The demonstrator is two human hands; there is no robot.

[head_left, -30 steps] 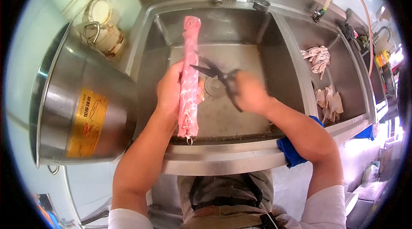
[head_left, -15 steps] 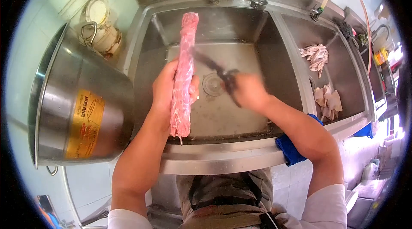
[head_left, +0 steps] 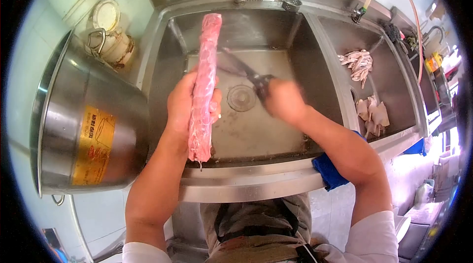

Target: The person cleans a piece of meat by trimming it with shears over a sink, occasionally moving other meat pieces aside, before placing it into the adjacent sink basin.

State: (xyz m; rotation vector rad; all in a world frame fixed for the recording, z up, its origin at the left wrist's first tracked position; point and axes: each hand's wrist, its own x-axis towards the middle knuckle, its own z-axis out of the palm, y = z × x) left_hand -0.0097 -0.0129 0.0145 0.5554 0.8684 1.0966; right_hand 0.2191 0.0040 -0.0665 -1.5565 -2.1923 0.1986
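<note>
A long, pink stick of raw meat (head_left: 203, 85) stands nearly upright over the large sink basin (head_left: 276, 135), a thin metal tip poking out of its lower end. My left hand (head_left: 183, 100) is wrapped around its middle from behind, fingertips showing on the right side. In my right hand (head_left: 286, 99) are black-handled scissors (head_left: 251, 74), smeared by motion. Their blades are spread and point up and left toward the meat, the tips close to its right side.
On the left stands a big steel pot (head_left: 118, 130) with a yellow label. Pale meat strips (head_left: 357, 66) and flat pale pieces (head_left: 373, 115) lie in the right basin. A blue cloth (head_left: 330, 172) hangs over the front edge. A hose (head_left: 419, 31) arches at the back right.
The meat stick and my left hand have shifted slightly left, as has the whole scene. The scissors' blades now show spread and farther from the meat.
</note>
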